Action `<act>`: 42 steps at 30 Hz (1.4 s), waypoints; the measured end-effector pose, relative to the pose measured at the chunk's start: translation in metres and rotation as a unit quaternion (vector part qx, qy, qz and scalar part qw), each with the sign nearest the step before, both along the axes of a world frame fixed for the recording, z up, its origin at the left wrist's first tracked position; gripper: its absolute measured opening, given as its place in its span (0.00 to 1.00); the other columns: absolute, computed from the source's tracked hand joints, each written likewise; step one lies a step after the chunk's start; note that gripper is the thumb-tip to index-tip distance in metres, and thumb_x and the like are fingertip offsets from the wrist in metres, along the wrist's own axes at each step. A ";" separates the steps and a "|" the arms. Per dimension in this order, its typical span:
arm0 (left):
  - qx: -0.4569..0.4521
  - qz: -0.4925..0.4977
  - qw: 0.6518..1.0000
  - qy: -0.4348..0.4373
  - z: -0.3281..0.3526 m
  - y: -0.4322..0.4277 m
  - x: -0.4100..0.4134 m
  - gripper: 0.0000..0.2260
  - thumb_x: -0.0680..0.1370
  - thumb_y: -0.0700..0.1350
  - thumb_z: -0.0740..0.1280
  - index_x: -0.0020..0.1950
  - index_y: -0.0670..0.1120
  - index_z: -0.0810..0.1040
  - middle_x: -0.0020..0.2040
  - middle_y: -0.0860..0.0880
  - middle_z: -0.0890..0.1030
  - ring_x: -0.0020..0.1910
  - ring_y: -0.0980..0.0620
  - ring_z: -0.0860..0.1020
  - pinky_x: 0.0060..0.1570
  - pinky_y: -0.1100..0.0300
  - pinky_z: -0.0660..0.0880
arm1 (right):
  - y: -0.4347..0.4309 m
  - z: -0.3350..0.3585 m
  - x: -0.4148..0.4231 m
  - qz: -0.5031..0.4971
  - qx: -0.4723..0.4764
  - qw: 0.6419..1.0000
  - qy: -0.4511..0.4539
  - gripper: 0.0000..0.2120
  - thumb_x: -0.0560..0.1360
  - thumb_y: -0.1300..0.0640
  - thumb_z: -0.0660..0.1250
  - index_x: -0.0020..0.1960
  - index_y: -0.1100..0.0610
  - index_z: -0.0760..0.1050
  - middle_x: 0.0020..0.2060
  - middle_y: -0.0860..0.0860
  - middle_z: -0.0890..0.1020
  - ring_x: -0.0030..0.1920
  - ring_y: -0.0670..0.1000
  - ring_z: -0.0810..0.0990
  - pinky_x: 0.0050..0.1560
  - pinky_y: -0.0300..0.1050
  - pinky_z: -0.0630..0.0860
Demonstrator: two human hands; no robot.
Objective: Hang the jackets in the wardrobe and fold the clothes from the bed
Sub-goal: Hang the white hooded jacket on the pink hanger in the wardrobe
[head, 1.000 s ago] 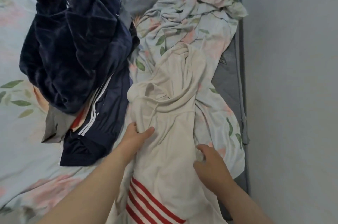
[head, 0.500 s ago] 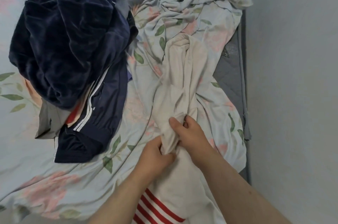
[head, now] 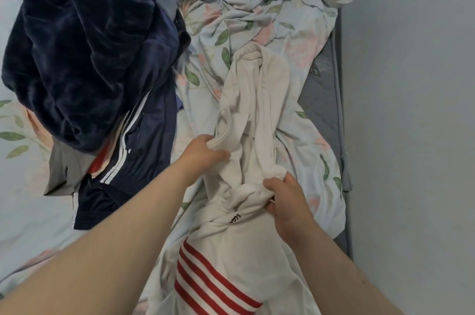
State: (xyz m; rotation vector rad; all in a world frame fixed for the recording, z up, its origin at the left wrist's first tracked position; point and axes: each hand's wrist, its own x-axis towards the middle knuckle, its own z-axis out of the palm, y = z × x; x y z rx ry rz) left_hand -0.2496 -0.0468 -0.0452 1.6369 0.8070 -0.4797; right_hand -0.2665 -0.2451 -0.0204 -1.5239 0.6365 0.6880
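Head view showed your left hand (head: 205, 151) and right hand (head: 288, 201) each gripping a bunched fold of the white red-striped top (head: 257, 98), which lay lengthwise on the floral sheet (head: 308, 39), likely so you could lift and straighten it for folding. The wall (head: 411, 108) stood near its right side and the navy clothes pile (head: 84, 57) near its left, leaving little flat room.

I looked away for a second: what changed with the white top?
Both hands met at the middle of the white top, bunching it narrower, then parted: the left hand now grips a fold on its left, the right hand a gathered fold on its right. The navy pile stayed put.
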 end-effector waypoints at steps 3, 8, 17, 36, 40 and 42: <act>0.014 -0.003 1.000 -0.015 0.001 0.007 -0.003 0.06 0.75 0.45 0.71 0.45 0.43 0.78 0.43 0.47 0.79 0.42 0.50 0.76 0.37 0.61 0.69 | -0.002 0.004 -0.002 -0.031 0.021 0.999 0.002 0.14 0.75 0.67 0.60 0.53 0.54 0.79 0.46 0.52 0.83 0.48 0.54 0.80 0.50 0.52 0.78; -0.014 0.005 0.997 -0.071 0.058 0.008 -0.024 0.17 0.68 0.57 0.69 0.39 0.42 0.76 0.35 0.45 0.72 0.34 0.49 0.71 0.35 0.56 0.65 | -0.003 0.032 -0.004 -0.071 0.118 0.990 -0.020 0.18 0.74 0.67 0.57 0.57 0.55 0.79 0.50 0.54 0.86 0.51 0.55 0.84 0.48 0.49 0.81; -0.140 0.004 0.987 -0.083 0.185 0.011 -0.054 0.12 0.79 0.51 0.65 0.58 0.48 0.81 0.53 0.43 0.84 0.54 0.41 0.82 0.58 0.43 0.76 | 0.027 0.163 -0.002 0.020 0.110 0.988 -0.109 0.23 0.65 0.57 0.61 0.57 0.45 0.79 0.55 0.50 0.84 0.57 0.54 0.82 0.59 0.55 0.77; -0.216 0.059 0.938 -0.266 0.444 0.030 -0.108 0.18 0.71 0.32 0.65 0.58 0.46 0.79 0.54 0.42 0.84 0.50 0.44 0.83 0.48 0.52 0.78 | 0.073 0.439 -0.042 0.112 0.221 0.947 -0.204 0.11 0.79 0.67 0.62 0.60 0.59 0.75 0.56 0.63 0.82 0.55 0.59 0.83 0.53 0.52 0.80; -0.210 0.028 0.905 -0.369 0.491 0.040 -0.131 0.20 0.62 0.35 0.65 0.52 0.46 0.84 0.50 0.39 0.84 0.48 0.42 0.83 0.45 0.54 0.79 | 0.083 0.493 -0.059 0.150 0.179 0.926 -0.296 0.22 0.75 0.64 0.69 0.61 0.42 0.72 0.49 0.56 0.84 0.47 0.55 0.84 0.52 0.54 0.82; -0.219 0.025 0.884 -0.412 0.508 0.045 -0.140 0.21 0.61 0.35 0.64 0.51 0.40 0.84 0.50 0.34 0.83 0.48 0.39 0.82 0.45 0.53 0.80 | 0.087 0.518 -0.068 0.170 0.164 0.912 -0.335 0.15 0.72 0.60 0.71 0.52 0.42 0.77 0.46 0.53 0.83 0.43 0.52 0.83 0.48 0.52 0.82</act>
